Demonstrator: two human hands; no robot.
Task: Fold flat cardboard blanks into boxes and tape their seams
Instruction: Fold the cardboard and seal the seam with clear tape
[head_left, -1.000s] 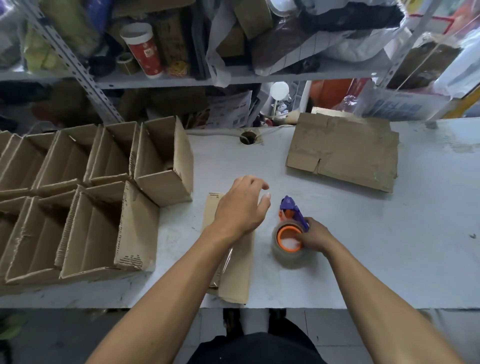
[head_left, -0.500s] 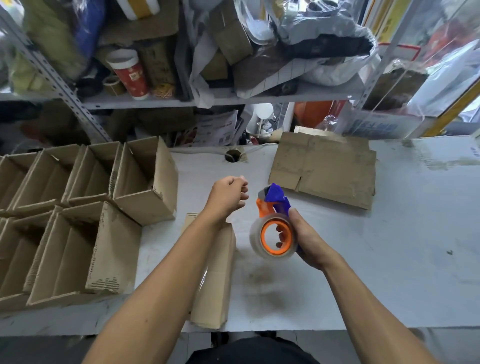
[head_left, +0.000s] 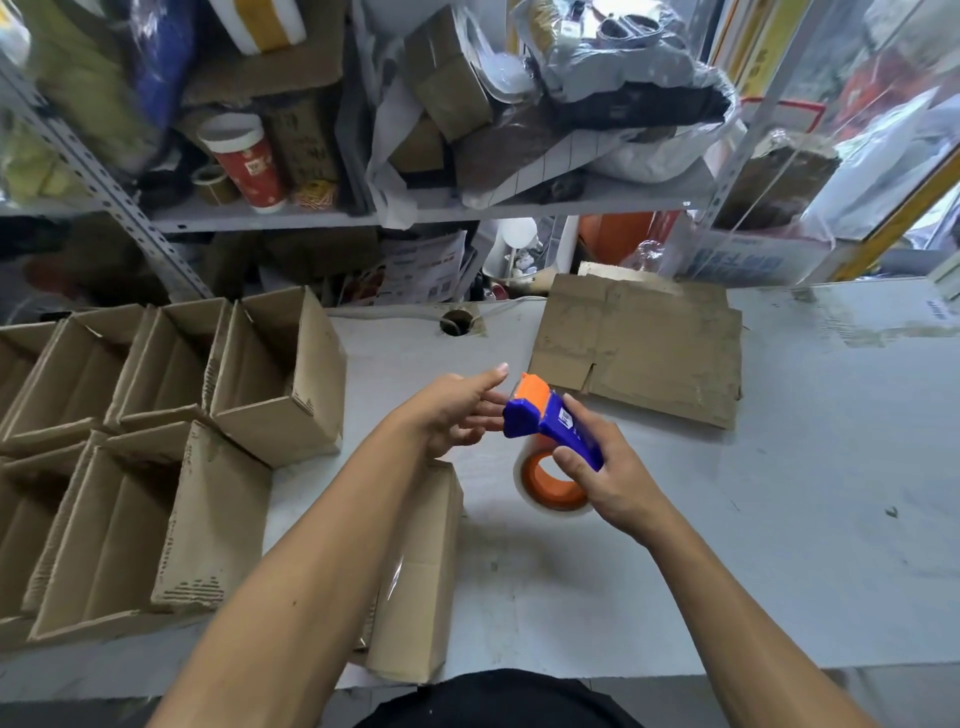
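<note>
My right hand (head_left: 605, 480) grips a blue and orange tape dispenser (head_left: 545, 421) with a roll of clear tape (head_left: 550, 483) on an orange core, held above the table. My left hand (head_left: 457, 415) is beside the dispenser's front end, its fingers straight and reaching to the cutter. A folded flat cardboard box (head_left: 415, 577) lies on the table under my left forearm, partly hidden by it. A stack of flat cardboard blanks (head_left: 644, 348) lies at the back of the table.
Several folded open boxes (head_left: 156, 431) stand in rows on the left of the white table (head_left: 779, 519). A cable hole (head_left: 456, 323) is at the table's back edge. Cluttered metal shelves (head_left: 363, 213) rise behind the table.
My right hand has lifted the tape dispenser off the table and turned it. My left hand opened from a loose fist and moved to the dispenser's front.
</note>
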